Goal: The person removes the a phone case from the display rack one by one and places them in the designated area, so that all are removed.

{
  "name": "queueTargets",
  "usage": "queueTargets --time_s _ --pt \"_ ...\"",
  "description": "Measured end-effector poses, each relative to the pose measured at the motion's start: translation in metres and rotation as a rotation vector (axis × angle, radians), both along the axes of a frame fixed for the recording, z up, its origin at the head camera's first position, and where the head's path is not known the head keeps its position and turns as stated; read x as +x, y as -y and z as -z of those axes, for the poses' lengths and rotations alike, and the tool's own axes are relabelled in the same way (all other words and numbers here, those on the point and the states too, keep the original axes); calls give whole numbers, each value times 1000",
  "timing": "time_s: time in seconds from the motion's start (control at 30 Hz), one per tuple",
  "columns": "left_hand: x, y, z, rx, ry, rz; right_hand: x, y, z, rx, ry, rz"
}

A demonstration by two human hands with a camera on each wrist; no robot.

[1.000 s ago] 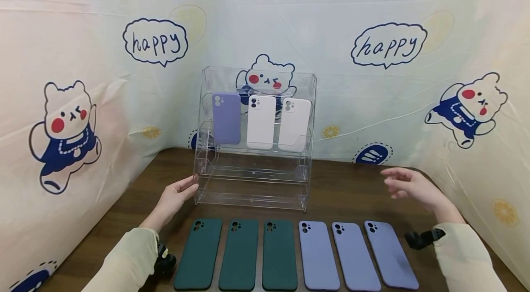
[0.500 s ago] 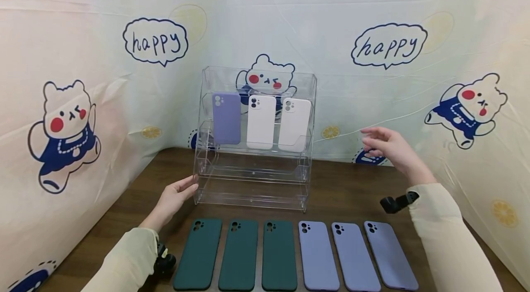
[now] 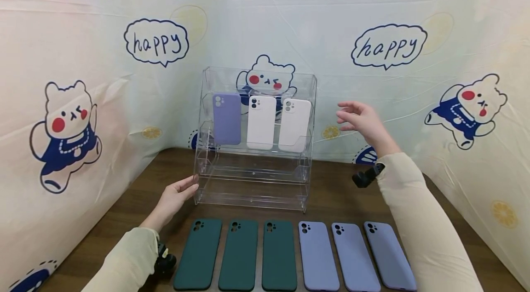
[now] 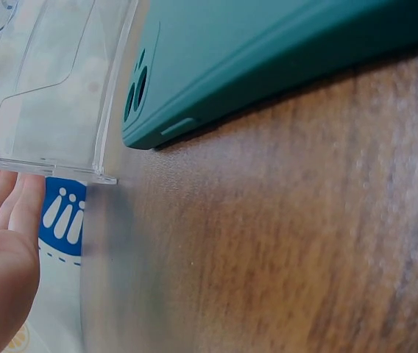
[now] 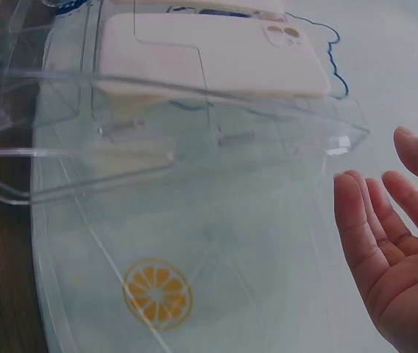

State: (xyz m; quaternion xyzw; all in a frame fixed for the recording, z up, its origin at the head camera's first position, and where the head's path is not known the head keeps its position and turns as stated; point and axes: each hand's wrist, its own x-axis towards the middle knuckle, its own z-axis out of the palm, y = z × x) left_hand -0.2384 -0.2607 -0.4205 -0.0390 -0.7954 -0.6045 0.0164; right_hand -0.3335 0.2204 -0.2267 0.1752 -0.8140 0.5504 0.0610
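A clear acrylic tiered display stand (image 3: 252, 202) stands upright at mid table. On one of its upper tiers lean a purple phone case (image 3: 227, 119) and two white phone cases (image 3: 261, 122). My left hand (image 3: 171, 200) touches the stand's lower left side with fingers nearly straight; in the left wrist view its fingertips lie at the clear side panel (image 4: 51, 95). My right hand (image 3: 364, 122) is raised to the right of the stand, fingers loosely bent, nothing in it. In the right wrist view that hand (image 5: 400, 250) is apart from the stand's side, with a white case (image 5: 194, 55) beyond.
In front of the stand lies a row of phone cases: three green cases (image 3: 239, 255) at left, three lavender cases (image 3: 319, 255) at right. All lie flat on the brown wooden table (image 3: 339, 191). A printed cloth (image 3: 265, 16) walls the table behind and at both sides.
My right hand has risen and moved left towards the stand, from over the right part of the table. My left hand, the stand and the phone cases have stayed in place.
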Motion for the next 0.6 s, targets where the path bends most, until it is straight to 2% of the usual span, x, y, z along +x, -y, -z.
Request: queueTargets --time_s 0.4,0.6 --pt "1 -1 -2 -1 -3 0 -18 50 -3 93 -11 3" --pt "1 -1 -2 1 -4 -3 -22 63 0 90 12 10"
